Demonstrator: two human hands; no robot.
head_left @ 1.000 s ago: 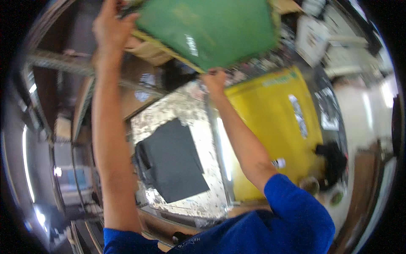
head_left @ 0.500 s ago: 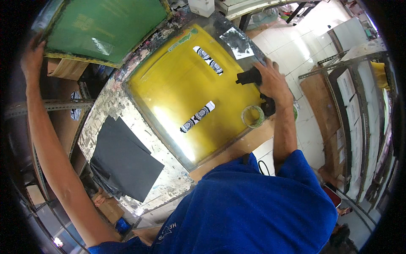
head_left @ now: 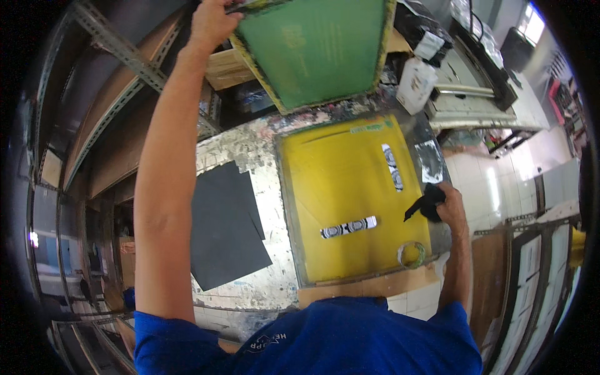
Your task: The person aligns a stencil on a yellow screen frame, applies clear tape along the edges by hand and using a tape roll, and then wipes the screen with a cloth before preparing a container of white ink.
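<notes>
My left hand (head_left: 211, 20) is raised and grips the upper left corner of a green mesh printing screen (head_left: 315, 47), which is held up and tilted above the table. A yellow screen in a metal frame (head_left: 347, 194) lies flat below it, with two black and white patterned strips on its mesh. My right hand (head_left: 451, 205) rests at the yellow screen's right edge and holds a crumpled black cloth (head_left: 425, 204). A roll of clear tape (head_left: 411, 254) sits on the yellow screen's near right corner.
Black sheets (head_left: 225, 225) lie on the paint-stained table (head_left: 250, 153) left of the yellow screen. A white plastic jug (head_left: 415, 84) stands at the back right. Metal shelving (head_left: 112, 44) runs along the left. A white tiled floor (head_left: 500, 181) shows at right.
The view has swung, so the yellow screen sits squarer in the picture. My left hand still holds the green screen up. My right hand with the black cloth stays at the yellow screen's right edge.
</notes>
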